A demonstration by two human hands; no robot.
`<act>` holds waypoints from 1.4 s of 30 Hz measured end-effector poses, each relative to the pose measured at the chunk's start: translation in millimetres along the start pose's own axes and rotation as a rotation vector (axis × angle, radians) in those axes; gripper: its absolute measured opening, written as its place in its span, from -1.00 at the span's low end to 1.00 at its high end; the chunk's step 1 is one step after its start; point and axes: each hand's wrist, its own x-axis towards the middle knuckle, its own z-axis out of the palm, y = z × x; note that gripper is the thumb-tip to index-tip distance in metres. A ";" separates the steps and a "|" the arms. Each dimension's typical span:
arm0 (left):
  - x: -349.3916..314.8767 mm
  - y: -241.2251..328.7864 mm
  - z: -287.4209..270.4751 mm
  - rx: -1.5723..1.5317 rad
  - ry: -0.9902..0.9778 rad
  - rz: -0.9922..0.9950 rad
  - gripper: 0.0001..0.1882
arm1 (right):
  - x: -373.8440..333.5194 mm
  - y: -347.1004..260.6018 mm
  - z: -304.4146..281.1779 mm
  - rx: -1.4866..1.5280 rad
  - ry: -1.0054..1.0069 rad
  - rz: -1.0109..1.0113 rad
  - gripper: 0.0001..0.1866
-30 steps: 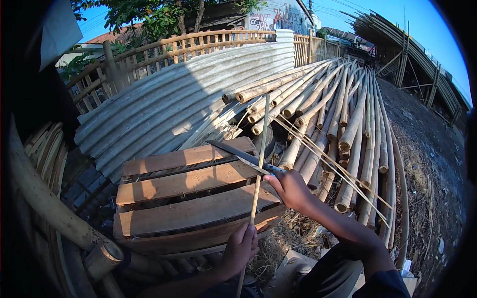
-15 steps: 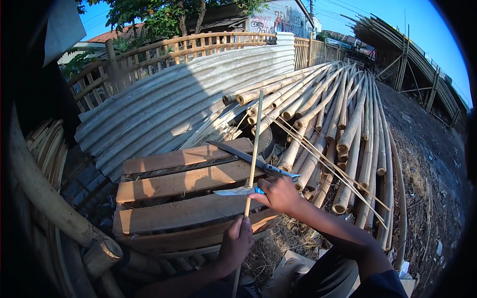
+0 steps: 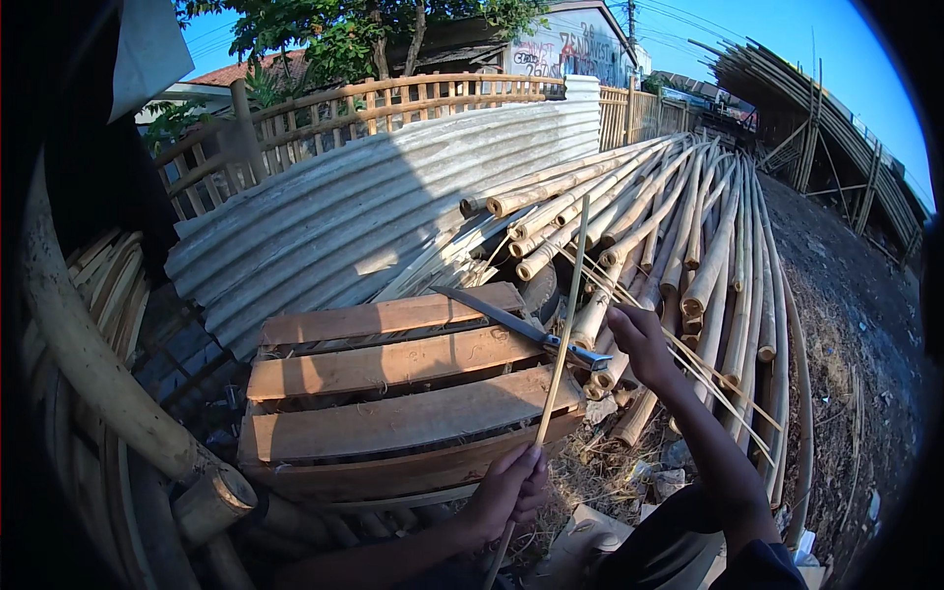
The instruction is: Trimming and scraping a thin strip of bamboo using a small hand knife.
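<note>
My left hand (image 3: 513,489) is wrapped round the lower part of a long thin bamboo strip (image 3: 562,364), which leans up and away to the right. To the right of the strip, my right hand (image 3: 639,344) is raised above the bamboo poles, its fingers curled closed. The knife seen in that hand half a second ago is hidden now; no blade shows elsewhere. A saw (image 3: 500,317) with a long dark blade and a blue-and-grey handle lies across the slatted wooden bench (image 3: 408,418), partly behind the strip.
Many bamboo poles (image 3: 713,265) lie piled ahead, with thin strips (image 3: 688,359) across their near ends. Corrugated sheeting (image 3: 324,236) leans by a bamboo fence (image 3: 393,103) at the back left. A thick bamboo pole (image 3: 108,379) crosses the left side, beside split bamboo (image 3: 108,295).
My right hand has come off the strip, moving up and to the right; the knife has dropped out of sight. My left hand, still gripping the strip, has shifted slightly right and down.
</note>
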 end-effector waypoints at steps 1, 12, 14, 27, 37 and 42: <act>0.9 3.4 -0.9 -0.014 0.004 -0.006 -0.73 | -6.2 -14.2 7.1 0.007 -0.115 0.006 -0.51; -1.9 8.5 3.0 0.306 0.297 0.212 -0.68 | -30.4 -16.3 63.8 -0.515 -0.256 -0.472 -0.48; -6.1 7.4 3.3 0.277 0.332 0.166 -0.69 | 5.2 -6.0 54.9 -0.419 -0.208 -0.148 -0.44; 2.3 2.4 1.3 0.440 0.400 0.256 -0.70 | -35.5 -4.3 68.8 -0.421 -0.313 -0.411 -0.43; 4.9 2.1 -6.6 0.498 0.384 0.267 -0.71 | -34.0 1.9 67.4 -0.363 -0.347 -0.414 -0.51; 5.9 1.5 -10.8 0.603 0.448 0.358 -0.71 | -22.5 1.9 73.7 -0.517 -0.261 -0.532 -0.43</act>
